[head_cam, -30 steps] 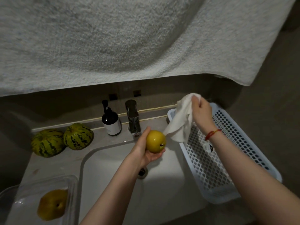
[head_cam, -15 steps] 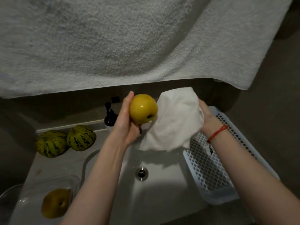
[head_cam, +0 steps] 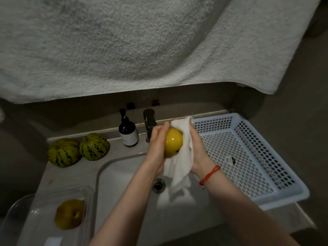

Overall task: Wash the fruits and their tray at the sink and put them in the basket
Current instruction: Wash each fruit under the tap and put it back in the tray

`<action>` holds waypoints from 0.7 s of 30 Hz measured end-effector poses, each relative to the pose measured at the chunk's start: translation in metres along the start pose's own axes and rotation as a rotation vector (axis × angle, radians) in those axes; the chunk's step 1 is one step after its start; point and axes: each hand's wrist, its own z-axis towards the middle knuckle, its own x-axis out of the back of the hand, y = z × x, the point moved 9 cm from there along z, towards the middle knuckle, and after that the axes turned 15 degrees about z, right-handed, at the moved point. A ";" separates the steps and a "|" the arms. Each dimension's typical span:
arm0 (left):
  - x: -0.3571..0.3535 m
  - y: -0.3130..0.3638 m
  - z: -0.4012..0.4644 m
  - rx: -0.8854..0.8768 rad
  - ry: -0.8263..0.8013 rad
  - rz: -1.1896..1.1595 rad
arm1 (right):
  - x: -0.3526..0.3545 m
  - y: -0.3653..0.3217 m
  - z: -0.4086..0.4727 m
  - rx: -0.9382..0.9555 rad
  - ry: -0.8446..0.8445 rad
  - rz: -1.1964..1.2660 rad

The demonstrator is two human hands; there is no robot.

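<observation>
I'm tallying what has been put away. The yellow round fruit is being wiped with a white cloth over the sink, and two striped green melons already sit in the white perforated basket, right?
Not quite. The head view shows the two striped green melons on the counter left of the sink; the white perforated basket holds no fruit. The rest stands: the yellow round fruit is being wiped with a white cloth.

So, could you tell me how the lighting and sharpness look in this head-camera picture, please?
Head view: dim overall, the corners falling to near black; wide-angle bending curves the counter edge; a glare spot sits on the yellow fruit; the white cloth throws a soft shadow into the sink; the towel overhead looks blurred.
</observation>
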 end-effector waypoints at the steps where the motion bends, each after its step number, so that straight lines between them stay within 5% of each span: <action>1: 0.005 0.003 0.001 -0.016 0.003 -0.007 | -0.040 -0.010 -0.017 -0.026 -0.299 0.240; 3: 0.011 0.002 0.004 0.017 0.046 -0.057 | -0.090 -0.038 -0.054 0.144 -0.689 0.177; 5: 0.011 -0.001 0.007 0.088 0.045 -0.125 | -0.102 -0.046 -0.074 0.264 -0.866 0.198; 11: -0.002 -0.012 0.004 0.179 -0.039 0.067 | -0.076 -0.058 -0.063 0.694 -0.596 0.157; 17: -0.005 -0.021 -0.008 0.199 -0.180 0.122 | -0.073 -0.066 -0.084 1.075 -0.637 -0.075; 21: 0.002 -0.015 -0.006 0.032 -0.147 -0.019 | -0.066 -0.055 -0.043 0.577 -0.487 0.234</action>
